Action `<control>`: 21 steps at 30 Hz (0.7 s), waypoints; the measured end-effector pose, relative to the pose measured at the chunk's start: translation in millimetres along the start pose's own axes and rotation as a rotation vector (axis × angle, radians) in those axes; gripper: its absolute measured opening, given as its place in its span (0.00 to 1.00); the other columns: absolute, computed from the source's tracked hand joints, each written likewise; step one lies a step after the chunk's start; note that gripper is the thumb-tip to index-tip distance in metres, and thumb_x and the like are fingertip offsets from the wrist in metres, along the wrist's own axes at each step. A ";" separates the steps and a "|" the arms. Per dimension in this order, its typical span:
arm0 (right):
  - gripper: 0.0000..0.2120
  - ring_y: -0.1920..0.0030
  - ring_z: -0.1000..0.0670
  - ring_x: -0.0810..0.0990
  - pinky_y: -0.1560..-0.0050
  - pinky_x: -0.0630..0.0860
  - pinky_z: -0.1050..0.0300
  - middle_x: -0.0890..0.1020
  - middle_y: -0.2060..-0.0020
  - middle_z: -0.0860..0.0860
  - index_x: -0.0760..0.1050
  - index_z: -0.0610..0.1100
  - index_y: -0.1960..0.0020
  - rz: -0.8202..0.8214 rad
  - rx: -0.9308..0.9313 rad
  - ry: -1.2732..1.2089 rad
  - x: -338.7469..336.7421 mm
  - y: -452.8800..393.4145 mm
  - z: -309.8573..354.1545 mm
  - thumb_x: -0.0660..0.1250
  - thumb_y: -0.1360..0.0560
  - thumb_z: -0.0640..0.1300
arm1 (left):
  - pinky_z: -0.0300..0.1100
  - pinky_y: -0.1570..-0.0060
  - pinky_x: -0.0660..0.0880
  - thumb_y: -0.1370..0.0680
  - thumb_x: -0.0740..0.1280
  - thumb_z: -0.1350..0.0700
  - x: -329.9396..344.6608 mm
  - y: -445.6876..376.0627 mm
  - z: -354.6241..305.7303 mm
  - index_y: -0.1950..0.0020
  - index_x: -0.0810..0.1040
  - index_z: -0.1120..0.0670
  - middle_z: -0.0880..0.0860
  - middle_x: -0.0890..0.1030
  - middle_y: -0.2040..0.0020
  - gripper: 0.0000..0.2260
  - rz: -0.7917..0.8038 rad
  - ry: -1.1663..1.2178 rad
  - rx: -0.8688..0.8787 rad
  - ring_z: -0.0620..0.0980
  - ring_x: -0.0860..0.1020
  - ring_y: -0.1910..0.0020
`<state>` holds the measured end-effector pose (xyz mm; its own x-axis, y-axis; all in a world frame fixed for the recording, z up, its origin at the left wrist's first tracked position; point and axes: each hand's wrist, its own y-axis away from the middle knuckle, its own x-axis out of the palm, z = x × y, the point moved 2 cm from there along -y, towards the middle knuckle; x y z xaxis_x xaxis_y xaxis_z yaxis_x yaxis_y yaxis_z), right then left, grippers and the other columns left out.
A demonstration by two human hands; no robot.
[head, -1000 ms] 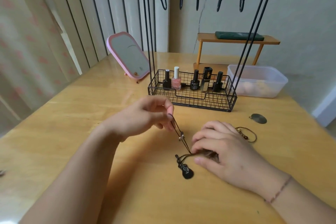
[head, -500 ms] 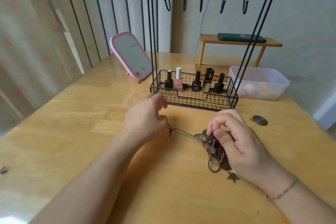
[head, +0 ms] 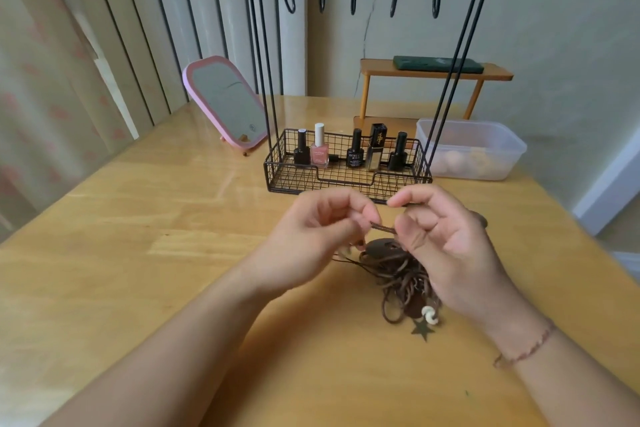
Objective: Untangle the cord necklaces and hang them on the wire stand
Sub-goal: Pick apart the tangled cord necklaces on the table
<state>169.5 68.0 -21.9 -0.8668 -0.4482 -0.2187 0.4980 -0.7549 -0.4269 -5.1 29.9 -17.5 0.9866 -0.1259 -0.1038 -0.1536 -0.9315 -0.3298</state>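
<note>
Both hands pinch the same short run of brown cord, raised just above the table in front of the wire stand. On the left hand, thumb and forefinger are closed on one end of that run, the other fingers curled in; on the right hand, thumb and forefinger are closed on the other end, palm turned toward the camera. Below and between them hangs the tangle of cord necklaces, its lower loops resting on the table, nearer the camera than the stand. A pale bead and a star charm lie at its near edge, and a dark oval pendant sits at its top.

To do this step well, I would keep the pinches close and feed slack into the knot rather than pull the ends apart, which would likely tighten it. Following one cord at a time and keeping beads and charms from catching in loops should help. All five hooks on the stand's top bar are bare, so hanging has not yet begun.

Nail polish bottles stand in the stand's basket. Left of the stand leans a pink mirror; right of it sits a clear plastic tub; behind it is a small wooden shelf against a plain wall, with striped curtains further left.
</note>
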 end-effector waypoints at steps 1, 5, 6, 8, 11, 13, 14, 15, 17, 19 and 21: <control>0.12 0.66 0.39 0.74 0.63 0.72 0.48 0.79 0.67 0.41 0.76 0.54 0.46 0.032 0.040 0.042 -0.5 0.3 -1.8 0.67 0.24 0.60 | 0.38 0.61 0.73 0.23 0.63 0.63 -2.3 -0.4 -1.4 0.54 0.79 0.55 0.51 0.77 0.65 0.06 -0.003 0.097 0.001 0.48 0.76 0.65; 0.09 0.62 0.53 0.78 0.58 0.75 0.58 0.81 0.66 0.50 0.80 0.52 0.60 0.081 0.054 0.290 -7.6 -2.9 -3.6 0.68 0.22 0.52 | 0.40 0.65 0.68 0.28 0.62 0.66 -21.5 -4.0 -11.4 0.56 0.76 0.54 0.52 0.73 0.65 0.08 -0.125 0.484 0.070 0.46 0.64 0.70; 0.11 0.60 0.53 0.78 0.56 0.75 0.60 0.81 0.65 0.53 0.79 0.53 0.62 0.092 0.056 0.311 -9.2 -3.5 -3.3 0.68 0.22 0.53 | 0.39 0.66 0.67 0.30 0.62 0.66 -29.4 -4.5 -14.2 0.56 0.75 0.53 0.50 0.73 0.66 0.09 -0.176 0.567 0.095 0.46 0.61 0.70; 0.11 0.57 0.54 0.78 0.54 0.73 0.63 0.80 0.64 0.58 0.79 0.56 0.63 0.122 0.083 0.335 -11.1 -3.8 -3.2 0.67 0.23 0.56 | 0.38 0.67 0.66 0.29 0.61 0.64 -43.9 -3.8 -17.7 0.54 0.71 0.52 0.48 0.71 0.65 0.09 -0.260 0.716 0.122 0.45 0.61 0.72; 0.05 0.54 0.58 0.77 0.53 0.71 0.64 0.78 0.58 0.57 0.80 0.59 0.60 0.226 0.162 0.440 -8.6 -2.4 -4.9 0.70 0.26 0.56 | 0.38 0.64 0.65 0.27 0.60 0.63 -61.4 -1.3 -17.4 0.52 0.70 0.50 0.48 0.69 0.63 0.08 -0.354 0.870 0.144 0.44 0.64 0.71; 0.03 0.53 0.62 0.76 0.54 0.69 0.65 0.76 0.55 0.58 0.79 0.62 0.54 0.286 0.212 0.529 -6.8 -1.1 -5.7 0.72 0.27 0.55 | 0.39 0.62 0.65 0.27 0.60 0.63 -70.8 -0.4 -16.7 0.52 0.70 0.50 0.48 0.71 0.63 0.09 -0.443 0.919 0.165 0.44 0.64 0.70; 0.05 0.53 0.63 0.75 0.54 0.68 0.66 0.75 0.55 0.59 0.79 0.64 0.53 0.300 0.222 0.555 -7.6 -0.6 -6.0 0.72 0.28 0.56 | 0.39 0.62 0.64 0.27 0.60 0.64 -75.3 -0.1 -15.8 0.51 0.70 0.51 0.48 0.71 0.64 0.09 -0.497 0.934 0.167 0.44 0.63 0.70; 0.07 0.53 0.64 0.75 0.54 0.68 0.66 0.75 0.54 0.60 0.78 0.66 0.51 0.301 0.221 0.570 -9.4 -0.4 -6.4 0.73 0.29 0.57 | 0.39 0.62 0.64 0.26 0.59 0.64 -79.0 0.0 -14.7 0.51 0.68 0.51 0.48 0.71 0.65 0.10 -0.552 0.952 0.160 0.45 0.63 0.69; 0.15 0.50 0.63 0.74 0.52 0.68 0.66 0.74 0.53 0.62 0.76 0.69 0.45 0.334 0.192 0.625 -13.3 1.4 -5.7 0.70 0.31 0.65 | 0.39 0.64 0.63 0.23 0.55 0.65 -86.6 0.3 -9.8 0.49 0.67 0.50 0.49 0.69 0.66 0.10 -0.692 0.941 0.078 0.45 0.62 0.70; 0.26 0.49 0.61 0.73 0.48 0.70 0.63 0.75 0.53 0.62 0.75 0.67 0.38 0.373 0.152 0.677 -16.4 5.1 -2.6 0.62 0.34 0.74 | 0.39 0.67 0.62 0.20 0.54 0.64 -94.7 1.9 -3.2 0.52 0.69 0.50 0.49 0.68 0.68 0.10 -0.848 0.655 -0.120 0.45 0.61 0.72; 0.25 0.51 0.59 0.74 0.47 0.71 0.61 0.79 0.57 0.60 0.80 0.63 0.42 0.385 0.139 0.631 -19.4 7.6 1.8 0.59 0.31 0.73 | 0.39 0.70 0.59 0.20 0.54 0.64 -99.2 3.2 1.4 0.58 0.73 0.50 0.50 0.67 0.67 0.13 -0.877 0.137 -0.318 0.45 0.61 0.74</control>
<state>190.2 70.1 -19.3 -0.4606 -0.3648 -0.8092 0.7315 -0.6723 -0.1133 -103.6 39.9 -9.5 0.7442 0.6439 0.1777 0.6490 -0.7599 0.0353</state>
